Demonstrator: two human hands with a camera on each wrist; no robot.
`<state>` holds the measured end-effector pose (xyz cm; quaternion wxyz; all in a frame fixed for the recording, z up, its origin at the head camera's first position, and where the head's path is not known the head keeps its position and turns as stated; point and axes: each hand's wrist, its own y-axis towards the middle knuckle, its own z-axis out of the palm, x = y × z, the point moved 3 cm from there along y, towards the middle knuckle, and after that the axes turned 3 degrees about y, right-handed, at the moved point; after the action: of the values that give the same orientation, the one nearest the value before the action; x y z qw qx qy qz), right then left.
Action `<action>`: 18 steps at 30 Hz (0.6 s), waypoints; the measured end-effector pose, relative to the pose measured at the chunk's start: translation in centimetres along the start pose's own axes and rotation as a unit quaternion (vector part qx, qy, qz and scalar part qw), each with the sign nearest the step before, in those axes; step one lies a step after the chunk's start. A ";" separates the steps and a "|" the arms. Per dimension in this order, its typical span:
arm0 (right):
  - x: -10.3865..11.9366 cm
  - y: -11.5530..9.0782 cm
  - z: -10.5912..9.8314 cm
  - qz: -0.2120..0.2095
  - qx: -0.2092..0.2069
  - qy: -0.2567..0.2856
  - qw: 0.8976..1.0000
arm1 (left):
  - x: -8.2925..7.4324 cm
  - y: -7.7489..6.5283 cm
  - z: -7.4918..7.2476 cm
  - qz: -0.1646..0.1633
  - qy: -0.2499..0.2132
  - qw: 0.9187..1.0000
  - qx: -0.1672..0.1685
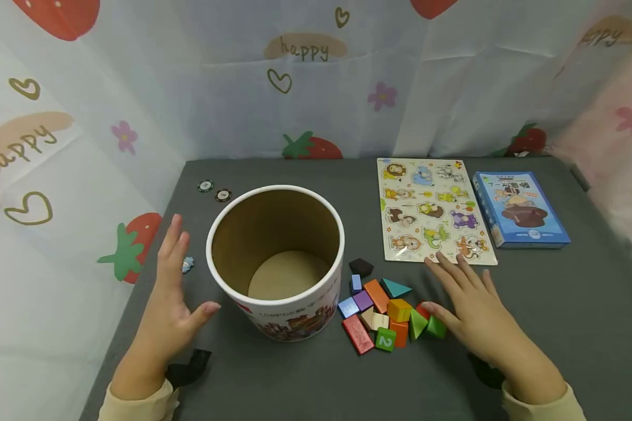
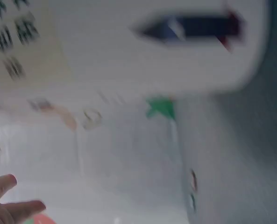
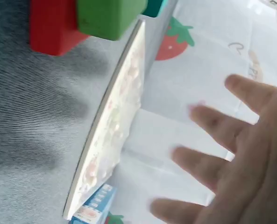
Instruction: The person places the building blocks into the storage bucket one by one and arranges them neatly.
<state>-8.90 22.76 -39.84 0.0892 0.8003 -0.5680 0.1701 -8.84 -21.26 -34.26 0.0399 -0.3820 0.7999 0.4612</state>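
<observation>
A large white tub with printed sides stands upright, its inside bare down to the bottom. My left hand is to its left, apart from it, thumb and fingers spread. To the right of the tub lies a cluster of coloured wooden blocks, among them a green block marked 2. My right hand hovers beside the right end of that cluster with fingers spread, holding nothing. In the right wrist view, a red block and a green block show away from the fingers.
An animal puzzle board lies behind the blocks, with a blue box to its right. Two round chips, one a dark chip, lie behind the tub on the left. A small blue-white piece sits near my left fingers. Printed cloth hangs behind.
</observation>
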 end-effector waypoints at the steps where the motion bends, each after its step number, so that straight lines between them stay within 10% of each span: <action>1: -0.2 -0.2 0.1 0.005 0.012 0.006 1.000 | -0.8 0.6 0.2 0.010 -0.028 1.000 -0.011; 7: -1.1 -1.0 1.5 0.035 0.080 0.022 0.996 | -4.0 3.5 1.7 0.025 -0.108 0.994 0.015; 13: -1.0 -0.9 2.1 0.004 0.047 0.009 0.999 | -3.5 4.5 2.0 0.040 -0.070 0.995 0.053; 18: -0.9 -1.1 2.5 -0.002 0.031 0.018 0.999 | -2.2 5.4 0.4 0.023 -0.005 0.984 0.175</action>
<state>-7.68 23.12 -42.42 0.0750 0.8008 -0.5590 0.2013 -10.93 -18.17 -29.74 0.0994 -0.3480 0.8769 0.3164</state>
